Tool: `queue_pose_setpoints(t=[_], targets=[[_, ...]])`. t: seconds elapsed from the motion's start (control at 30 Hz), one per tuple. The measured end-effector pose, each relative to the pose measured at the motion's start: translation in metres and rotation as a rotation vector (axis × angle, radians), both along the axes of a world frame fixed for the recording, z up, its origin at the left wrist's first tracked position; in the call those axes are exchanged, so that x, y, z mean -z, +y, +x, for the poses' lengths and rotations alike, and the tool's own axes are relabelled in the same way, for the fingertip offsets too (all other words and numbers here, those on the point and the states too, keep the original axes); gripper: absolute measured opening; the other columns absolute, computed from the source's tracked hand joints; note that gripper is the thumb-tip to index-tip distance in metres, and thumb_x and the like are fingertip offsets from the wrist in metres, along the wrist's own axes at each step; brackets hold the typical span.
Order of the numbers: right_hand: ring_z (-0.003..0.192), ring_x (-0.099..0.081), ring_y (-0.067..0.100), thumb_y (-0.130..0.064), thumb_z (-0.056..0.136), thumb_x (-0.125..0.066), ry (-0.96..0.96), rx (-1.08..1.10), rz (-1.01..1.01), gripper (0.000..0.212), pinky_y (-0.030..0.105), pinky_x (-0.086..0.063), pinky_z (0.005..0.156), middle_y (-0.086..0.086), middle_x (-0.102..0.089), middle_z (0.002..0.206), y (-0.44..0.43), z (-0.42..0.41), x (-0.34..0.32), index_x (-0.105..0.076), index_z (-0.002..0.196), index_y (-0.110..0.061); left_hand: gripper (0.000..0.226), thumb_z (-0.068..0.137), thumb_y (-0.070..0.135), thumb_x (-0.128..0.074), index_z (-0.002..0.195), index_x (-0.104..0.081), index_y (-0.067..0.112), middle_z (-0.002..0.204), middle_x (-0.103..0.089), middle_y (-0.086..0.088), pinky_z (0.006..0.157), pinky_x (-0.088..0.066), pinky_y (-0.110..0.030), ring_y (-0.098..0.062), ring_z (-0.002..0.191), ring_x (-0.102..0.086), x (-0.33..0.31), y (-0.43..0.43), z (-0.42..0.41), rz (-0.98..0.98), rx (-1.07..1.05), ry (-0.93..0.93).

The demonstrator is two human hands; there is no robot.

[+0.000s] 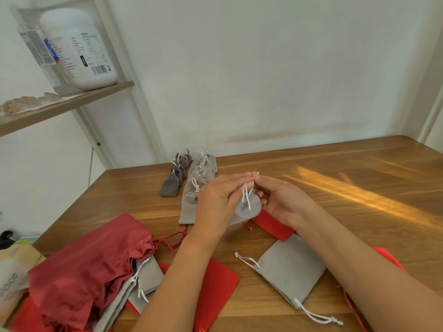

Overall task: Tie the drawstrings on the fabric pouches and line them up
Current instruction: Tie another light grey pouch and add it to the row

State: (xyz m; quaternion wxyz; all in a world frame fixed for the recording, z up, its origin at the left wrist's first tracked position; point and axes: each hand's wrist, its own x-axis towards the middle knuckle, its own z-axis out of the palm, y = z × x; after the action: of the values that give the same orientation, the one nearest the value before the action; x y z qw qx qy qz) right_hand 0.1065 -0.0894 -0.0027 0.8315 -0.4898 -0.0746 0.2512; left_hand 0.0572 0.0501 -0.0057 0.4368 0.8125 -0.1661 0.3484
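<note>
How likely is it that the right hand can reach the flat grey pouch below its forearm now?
Probably yes, once freed: the right hand and left hand pinch the white drawstrings of the held pouch, but the flat grey pouch lies uncovered on the table beneath that forearm.

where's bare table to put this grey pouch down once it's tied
Widest bare wood: the table right of the light grey pouch row, back to the wall, across the sunlit streak. A narrower strip lies left of the dark grey pouch row. Crowded: the near left, around the dark red bag.
</note>
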Motion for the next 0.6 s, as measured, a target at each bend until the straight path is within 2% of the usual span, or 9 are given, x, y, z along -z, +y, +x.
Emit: queue_pose_setpoints(t=[0.07, 0.13, 0.2, 0.23, 0.3, 0.37, 0.43, 0.6], targets=[[0.061, -0.056, 0.008, -0.018, 0.093, -0.055, 0.06, 0.02, 0.048, 0.013, 0.019, -0.044, 0.059, 0.001, -0.063, 0.071, -0.001, 0.002, 0.0, -0.064, 0.086, -0.011, 0.017, 0.09, 0.018, -0.061, 0.101, -0.074, 0.017, 0.103, -0.073, 0.007, 0.092, -0.05, -0.026, -0.006, 0.105, -0.065, -0.001, -0.003, -0.003, -0.105, 0.061, 0.09], [0.069, -0.068, 0.015, -0.018, 0.099, -0.045, 0.168, 0.018, 0.156, 0.023, 0.027, -0.054, 0.067, 0.005, -0.071, 0.078, -0.004, 0.003, -0.004, -0.06, 0.083, -0.011, 0.021, 0.094, 0.022, -0.055, 0.086, -0.073, 0.016, 0.096, -0.074, 0.005, 0.088, -0.049, -0.025, -0.009, 0.101, -0.065, -0.005, -0.004, -0.006, -0.234, 0.106, 0.177], [0.069, -0.072, 0.021, -0.015, 0.103, -0.037, 0.276, 0.05, 0.278, 0.028, 0.031, -0.06, 0.061, 0.01, -0.073, 0.077, -0.009, 0.006, -0.008, -0.055, 0.082, -0.008, 0.029, 0.096, 0.023, -0.05, 0.074, -0.065, 0.011, 0.088, -0.074, 0.001, 0.09, -0.047, -0.023, -0.01, 0.103, -0.065, -0.01, -0.003, -0.008, -0.383, 0.16, 0.264], [0.063, -0.072, 0.021, -0.013, 0.103, -0.036, 0.314, 0.078, 0.326, 0.028, 0.031, -0.059, 0.055, 0.009, -0.071, 0.069, -0.012, 0.008, -0.01, -0.054, 0.082, -0.006, 0.03, 0.094, 0.025, -0.048, 0.071, -0.061, 0.01, 0.084, -0.074, -0.001, 0.094, -0.046, -0.024, -0.012, 0.104, -0.065, -0.012, -0.003, -0.009, -0.454, 0.204, 0.291], [0.045, -0.063, 0.015, -0.009, 0.103, -0.034, 0.343, 0.116, 0.399, 0.029, 0.029, -0.056, 0.047, 0.003, -0.058, 0.051, -0.015, 0.01, -0.013, -0.051, 0.08, -0.005, 0.031, 0.092, 0.026, -0.048, 0.068, -0.059, 0.01, 0.075, -0.071, -0.003, 0.094, -0.047, -0.028, -0.017, 0.097, -0.067, -0.015, -0.004, -0.01, -0.558, 0.312, 0.314], [0.035, -0.045, 0.009, -0.009, 0.104, -0.032, 0.321, 0.13, 0.44, 0.03, 0.023, -0.053, 0.044, -0.003, -0.041, 0.044, -0.017, 0.012, -0.015, -0.047, 0.078, -0.007, 0.035, 0.095, 0.024, -0.05, 0.064, -0.061, 0.013, 0.067, -0.065, -0.002, 0.091, -0.05, -0.031, -0.018, 0.082, -0.065, -0.016, -0.007, -0.01, -0.58, 0.36, 0.315], [0.035, -0.036, 0.008, -0.01, 0.103, -0.032, 0.269, 0.149, 0.431, 0.029, 0.019, -0.049, 0.043, -0.004, -0.033, 0.044, -0.019, 0.014, -0.017, -0.047, 0.079, -0.007, 0.036, 0.094, 0.024, -0.049, 0.06, -0.061, 0.016, 0.062, -0.062, 0.0, 0.089, -0.051, -0.032, -0.017, 0.075, -0.064, -0.015, -0.007, -0.008, -0.54, 0.32, 0.327], [0.037, -0.031, 0.007, -0.012, 0.102, -0.037, 0.153, 0.196, 0.373, 0.027, 0.018, -0.046, 0.043, -0.006, -0.031, 0.045, -0.017, 0.013, -0.018, -0.049, 0.079, -0.005, 0.038, 0.095, 0.025, -0.049, 0.062, -0.056, 0.009, 0.06, -0.06, 0.001, 0.094, -0.047, -0.034, -0.013, 0.073, -0.065, -0.019, 0.0, -0.01, -0.47, 0.236, 0.387]])
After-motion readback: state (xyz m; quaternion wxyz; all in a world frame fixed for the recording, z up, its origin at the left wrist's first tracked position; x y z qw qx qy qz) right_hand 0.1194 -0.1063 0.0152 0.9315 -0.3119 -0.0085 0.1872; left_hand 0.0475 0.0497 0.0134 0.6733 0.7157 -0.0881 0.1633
